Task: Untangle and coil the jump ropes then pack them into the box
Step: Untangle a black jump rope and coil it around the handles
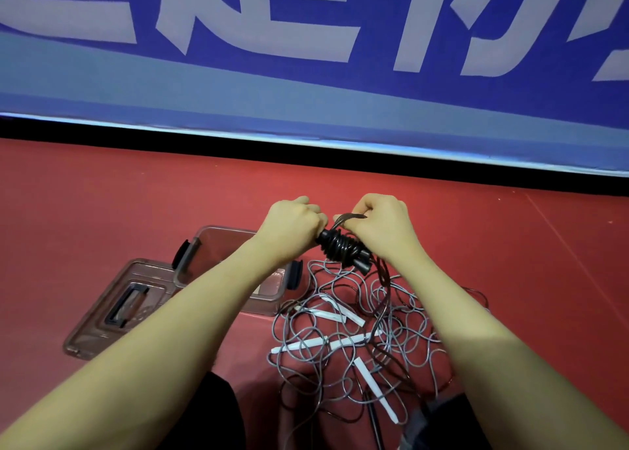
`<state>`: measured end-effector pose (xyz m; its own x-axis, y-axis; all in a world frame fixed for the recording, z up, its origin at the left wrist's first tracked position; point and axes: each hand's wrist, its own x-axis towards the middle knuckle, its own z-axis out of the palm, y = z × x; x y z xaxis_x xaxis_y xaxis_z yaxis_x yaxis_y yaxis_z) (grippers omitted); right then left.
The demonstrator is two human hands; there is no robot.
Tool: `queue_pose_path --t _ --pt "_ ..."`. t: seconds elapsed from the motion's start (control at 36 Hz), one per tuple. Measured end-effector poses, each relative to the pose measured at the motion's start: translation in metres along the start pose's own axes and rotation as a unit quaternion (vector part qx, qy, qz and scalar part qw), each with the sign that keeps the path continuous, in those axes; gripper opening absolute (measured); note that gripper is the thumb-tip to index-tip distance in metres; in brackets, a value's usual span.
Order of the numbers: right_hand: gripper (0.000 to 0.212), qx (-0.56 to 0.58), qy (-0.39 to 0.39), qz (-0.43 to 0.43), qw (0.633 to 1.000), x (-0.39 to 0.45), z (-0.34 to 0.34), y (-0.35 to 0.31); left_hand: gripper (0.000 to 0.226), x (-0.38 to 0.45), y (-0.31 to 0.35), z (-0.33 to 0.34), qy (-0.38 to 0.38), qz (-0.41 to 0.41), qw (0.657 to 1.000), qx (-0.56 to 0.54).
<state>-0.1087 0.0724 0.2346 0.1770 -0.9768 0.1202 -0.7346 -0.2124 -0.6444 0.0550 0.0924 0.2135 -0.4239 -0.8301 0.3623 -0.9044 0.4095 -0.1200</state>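
Gripping the black rope bundle (342, 248), both hands curl tight.

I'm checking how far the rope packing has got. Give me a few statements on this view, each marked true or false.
1. Both hands hold the black jump rope bundle. True: the left hand grips one end and the right hand pinches the cord.
2. The clear storage box is closed. False: it is open, and its lid lies flat on the red floor beside it.
3. A tangle of grey ropes with white handles lies on the floor. True.
4. The black bundle is already in the box. False: it is held in the air, to the right of the box.
5. The tangle lies left of the box. False: it lies to the right.
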Motion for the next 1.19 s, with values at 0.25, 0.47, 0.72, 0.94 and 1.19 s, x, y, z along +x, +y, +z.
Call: queue_pose_path --t 0.25,0.47,0.72,0.94,1.19 --pt "0.034 -0.028 -0.007 -0.040 0.999 -0.002 -0.002 0.001 0.023 0.001 -0.003 -0.003 0.079 0.103 0.991 -0.023" --pt "0.041 -0.029 0.016 -0.065 0.997 -0.003 -0.007 -0.007 0.021 0.005 0.004 -0.009 0.214 0.077 0.965 -0.129" --pt "0.030 -0.099 0.019 -0.115 0.988 -0.005 -0.004 -0.007 0.028 0.013 0.010 -0.026 0.177 -0.284 0.865 -0.373" --pt "0.022 -0.193 -0.067 -0.166 0.965 -0.011 0.000 -0.011 0.027 0.012 0.008 -0.019 0.047 -0.390 0.861 -0.324" --pt "0.017 -0.141 -0.116 -0.179 0.967 -0.018 -0.004 -0.028 0.023 0.004 0.003 -0.004 -0.076 -0.382 0.912 -0.128"
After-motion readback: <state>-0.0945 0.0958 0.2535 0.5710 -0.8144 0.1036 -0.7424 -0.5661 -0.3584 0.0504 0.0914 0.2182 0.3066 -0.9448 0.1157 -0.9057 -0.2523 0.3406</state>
